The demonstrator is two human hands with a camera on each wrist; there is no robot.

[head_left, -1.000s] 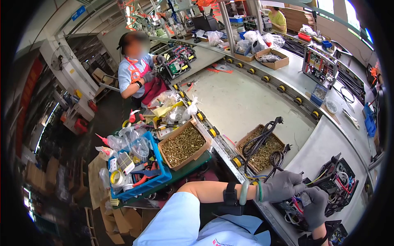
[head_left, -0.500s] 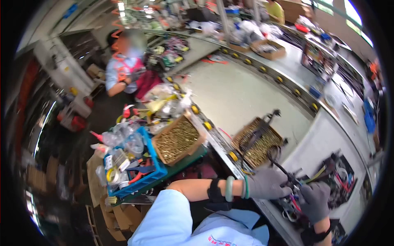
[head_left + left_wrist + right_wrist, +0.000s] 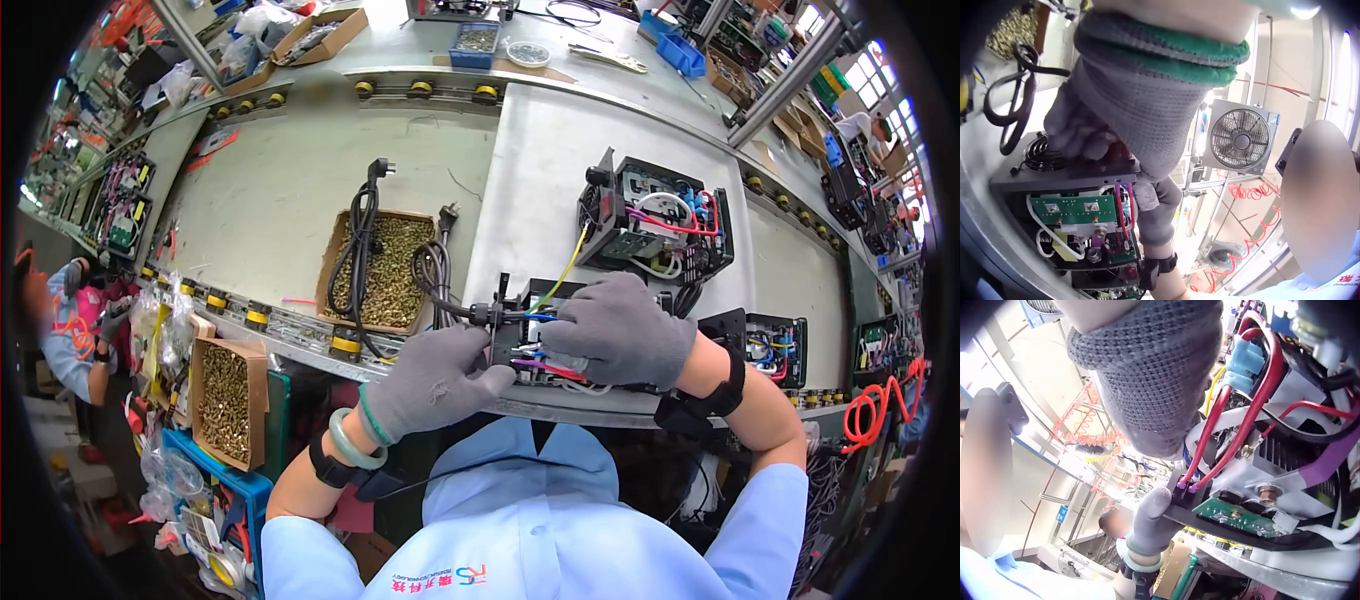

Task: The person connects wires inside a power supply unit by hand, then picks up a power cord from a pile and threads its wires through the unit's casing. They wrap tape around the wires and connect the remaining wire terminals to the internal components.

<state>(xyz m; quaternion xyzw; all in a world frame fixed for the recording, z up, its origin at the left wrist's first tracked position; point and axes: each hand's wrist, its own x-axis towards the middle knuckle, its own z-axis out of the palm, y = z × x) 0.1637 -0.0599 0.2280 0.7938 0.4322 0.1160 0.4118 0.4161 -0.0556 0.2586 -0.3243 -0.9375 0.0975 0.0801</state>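
An opened electronic unit (image 3: pixel 530 292) with a black end panel (image 3: pixel 506 340) lies in front of me at the bench edge. My gloved left hand (image 3: pixel 435 385) grips that panel; the right wrist view shows its thumb (image 3: pixel 1159 501) at the panel's edge, and the left wrist view shows its fingers (image 3: pixel 1082 134) curled near the fan grille (image 3: pixel 1044 152). A black power cord (image 3: pixel 440 285) enters through a gland (image 3: pixel 485 314) in the panel. Its blue wire (image 3: pixel 530 317) runs into the curled fingers of my gloved right hand (image 3: pixel 625 330), whose fingertips are hidden behind the hand.
A second opened unit (image 3: pixel 650 215) stands behind, another (image 3: pixel 775 345) to the right. A carton of brass fasteners (image 3: pixel 400 270) with cord plugs over it is on the left; another carton (image 3: pixel 228 400) sits beside a blue crate (image 3: pixel 245 490). Roller rails (image 3: pixel 345 345) border the bench.
The head view has swung to the right and down onto the unit. My left hand has shifted from beside the right hand at the cord to the end panel; the right hand stays over the unit.
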